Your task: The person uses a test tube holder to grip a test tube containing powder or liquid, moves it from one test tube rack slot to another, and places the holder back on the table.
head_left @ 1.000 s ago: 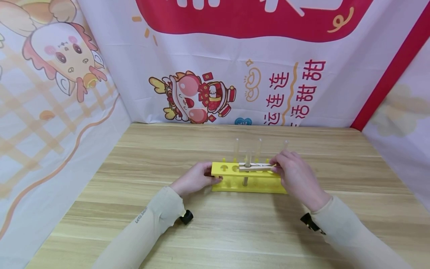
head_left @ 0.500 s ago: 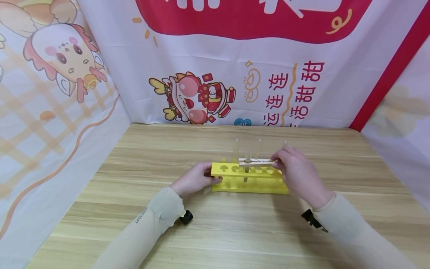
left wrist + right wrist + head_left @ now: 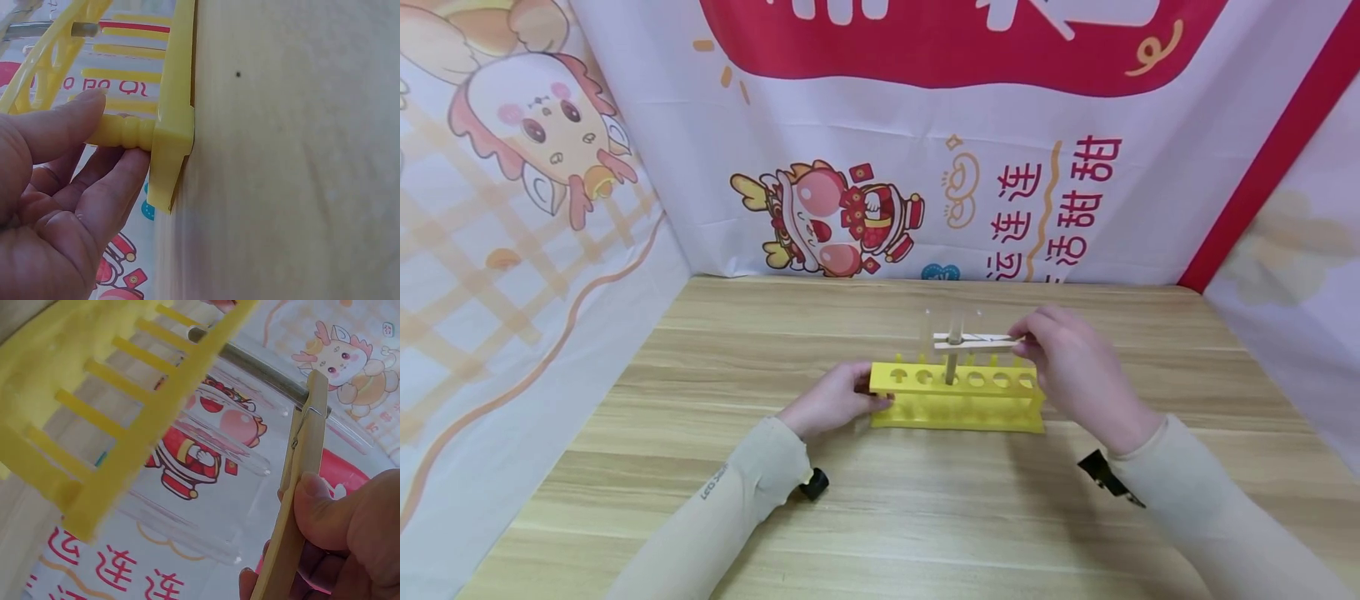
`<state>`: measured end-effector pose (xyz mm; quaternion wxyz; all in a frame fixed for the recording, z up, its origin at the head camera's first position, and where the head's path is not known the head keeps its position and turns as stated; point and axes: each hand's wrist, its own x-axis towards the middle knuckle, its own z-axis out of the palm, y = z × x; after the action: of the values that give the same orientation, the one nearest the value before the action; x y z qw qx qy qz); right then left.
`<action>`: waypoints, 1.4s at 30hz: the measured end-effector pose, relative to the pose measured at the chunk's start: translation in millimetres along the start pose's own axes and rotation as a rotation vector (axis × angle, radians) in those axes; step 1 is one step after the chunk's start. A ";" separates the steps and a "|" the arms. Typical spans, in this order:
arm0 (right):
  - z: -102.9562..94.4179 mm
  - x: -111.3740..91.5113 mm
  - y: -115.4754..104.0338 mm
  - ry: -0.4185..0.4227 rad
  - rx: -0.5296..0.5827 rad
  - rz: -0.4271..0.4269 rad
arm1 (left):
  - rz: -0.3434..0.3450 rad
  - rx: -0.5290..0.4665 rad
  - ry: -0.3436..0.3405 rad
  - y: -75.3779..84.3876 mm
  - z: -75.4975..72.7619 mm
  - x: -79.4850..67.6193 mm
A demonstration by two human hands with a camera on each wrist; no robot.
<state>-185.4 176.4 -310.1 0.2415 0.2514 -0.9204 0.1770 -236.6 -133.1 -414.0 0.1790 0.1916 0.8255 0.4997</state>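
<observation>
1 clear glass test tube (image 3: 256,365), lower end at upper plate (image 3: 882,380) of yellow plastic rack (image 3: 955,423).
Tube is gripped by pale wooden clamp (image 3: 309,444), pinched by right hand (image 3: 1067,371); yellow end post (image 3: 125,131) is pinched by left hand (image 3: 831,402).

A yellow rack (image 3: 958,412), tan clamp (image 3: 312,450) and clear tube (image 3: 262,365), grey-brown in its lower part, stand out from a light-brown, wood-grained desk (image 3: 955,517); the sleeves (image 3: 722,500) are beige, the far backdrop (image 3: 850,117) red-printed white, the left cloth (image 3: 512,275) checked pale orange.

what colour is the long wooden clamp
Pale tan: the long wooden clamp, clearest in the right wrist view.
</observation>
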 end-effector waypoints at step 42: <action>-30.4 24.2 -22.6 0.072 0.005 -0.026 | 0.024 0.058 0.018 -2.3 -2.9 0.5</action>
<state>-180.6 162.5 -267.6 0.2763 0.2574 -0.9073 0.1851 -238.9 -136.0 -414.8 0.1601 0.2023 0.8388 0.4795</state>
